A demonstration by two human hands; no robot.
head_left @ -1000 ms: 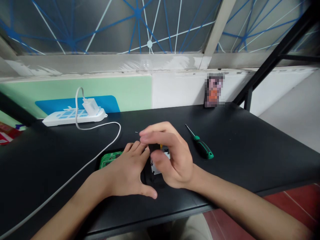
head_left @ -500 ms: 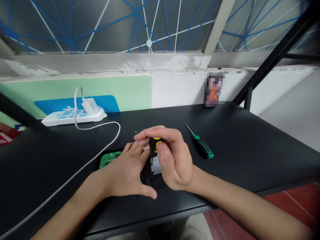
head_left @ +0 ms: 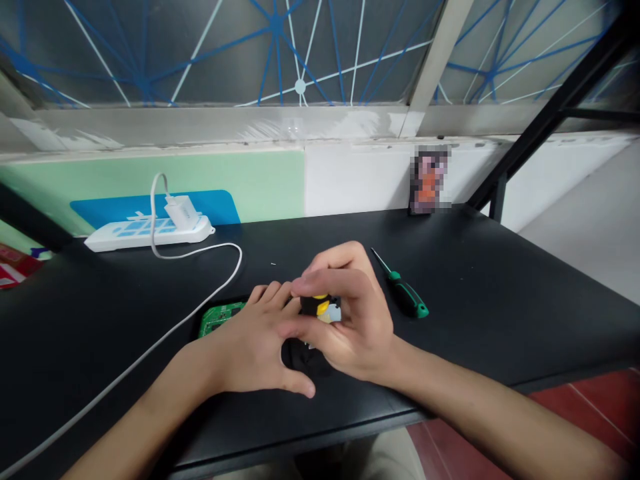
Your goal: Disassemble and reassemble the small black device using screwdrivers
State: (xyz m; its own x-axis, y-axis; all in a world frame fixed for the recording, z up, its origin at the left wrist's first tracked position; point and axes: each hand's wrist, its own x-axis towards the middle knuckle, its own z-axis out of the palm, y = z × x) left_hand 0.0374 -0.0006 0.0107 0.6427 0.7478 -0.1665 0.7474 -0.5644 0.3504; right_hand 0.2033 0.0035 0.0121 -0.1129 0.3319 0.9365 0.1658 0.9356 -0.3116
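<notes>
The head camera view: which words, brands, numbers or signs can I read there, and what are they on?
No text is clear enough to quote.
White charger: faint marks, too small to read.
Green circuit board: any print is too small to read.
Upright item by the wall: pixelated, unreadable.
Black-and-yellow handle: no lettering visible.

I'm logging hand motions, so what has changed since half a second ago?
The right hand has shifted around the black-yellow handle: its fingertips moved rightward, its thumb leftward. Nothing was visibly released or newly taken. The left hand, green circuit board and green-black screwdriver stayed put.
</notes>
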